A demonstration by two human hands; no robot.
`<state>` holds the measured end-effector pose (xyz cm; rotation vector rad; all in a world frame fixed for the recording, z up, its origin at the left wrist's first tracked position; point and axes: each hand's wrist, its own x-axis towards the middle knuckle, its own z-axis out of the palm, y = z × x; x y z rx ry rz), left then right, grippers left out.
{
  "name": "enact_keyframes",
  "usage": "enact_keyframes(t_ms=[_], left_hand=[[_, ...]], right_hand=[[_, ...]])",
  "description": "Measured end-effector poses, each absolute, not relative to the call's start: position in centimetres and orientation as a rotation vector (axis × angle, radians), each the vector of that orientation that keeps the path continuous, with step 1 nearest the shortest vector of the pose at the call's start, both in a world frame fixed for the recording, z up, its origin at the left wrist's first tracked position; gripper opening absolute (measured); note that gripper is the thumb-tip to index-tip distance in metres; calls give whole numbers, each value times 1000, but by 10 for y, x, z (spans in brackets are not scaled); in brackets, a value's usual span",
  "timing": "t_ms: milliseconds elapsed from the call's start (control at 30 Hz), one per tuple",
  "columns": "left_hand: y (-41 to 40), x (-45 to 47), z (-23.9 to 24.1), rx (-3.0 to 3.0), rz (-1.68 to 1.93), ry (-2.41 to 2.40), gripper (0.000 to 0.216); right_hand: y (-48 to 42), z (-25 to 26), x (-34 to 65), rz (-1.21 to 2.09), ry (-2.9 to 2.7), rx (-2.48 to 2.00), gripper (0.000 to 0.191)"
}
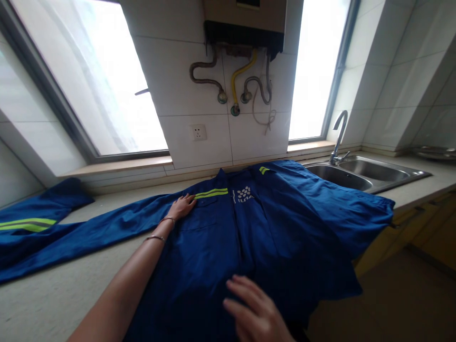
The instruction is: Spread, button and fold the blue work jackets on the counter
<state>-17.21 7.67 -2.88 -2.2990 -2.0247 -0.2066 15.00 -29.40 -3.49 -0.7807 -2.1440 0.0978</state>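
A blue work jacket (pixel 199 256) with yellow-green reflective stripes lies spread on the counter, its front facing up. White print shows inside its partly open front. My left hand (pixel 183 206) rests flat on the jacket's chest, beside the stripe, fingers stretched out. Over the lower front is my right hand (pixel 254 308), its fingers apart and nothing in them; whether it touches the cloth I cannot tell. One sleeve reaches left along the counter. The other side of the jacket drapes over the counter's front edge.
A steel double sink (pixel 377 168) with a faucet (pixel 338 137) is at the right. Blue cloth with a reflective stripe (pixel 28 224) lies at the far left. A water heater (pixel 245 23) with pipes hangs on the tiled wall above a socket (pixel 198 132), between two windows.
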Motion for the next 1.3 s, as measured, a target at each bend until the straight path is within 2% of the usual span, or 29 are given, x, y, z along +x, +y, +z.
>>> enact_keyframes(t_ms=[133, 233, 467, 667, 833, 967, 1133, 1233, 1300], left_hand=[[75, -172, -29, -2313, -138, -1965, 58], [75, -174, -30, -2324, -94, -1946, 56], [76, -174, -31, -2305, -53, -1991, 60], [64, -166, -21, -2304, -101, -1998, 55], [52, -158, -10, -2304, -111, -2016, 54], [47, -156, -6, -2310, -91, -2024, 54], [47, -156, -5, -2309, -121, -2009, 53], [49, -157, -6, -2308, -149, -2012, 52], [52, -158, -8, -2305, -161, -2013, 52]], right_hand=[[-257, -35, 217, -115, -1892, -1320, 41], [-250, -38, 238, -144, -1912, -1452, 45], [-250, -42, 249, -165, -1844, -1499, 37], [-236, -43, 272, -2, -1884, -1361, 28], [-233, -42, 275, 146, -1716, -1312, 28], [-224, -10, 282, 223, -1458, -1457, 32], [-209, 68, 283, 51, -1242, -1421, 34], [-214, 99, 253, 40, -1352, -1289, 33], [-225, 98, 220, 122, -1585, -1171, 30]])
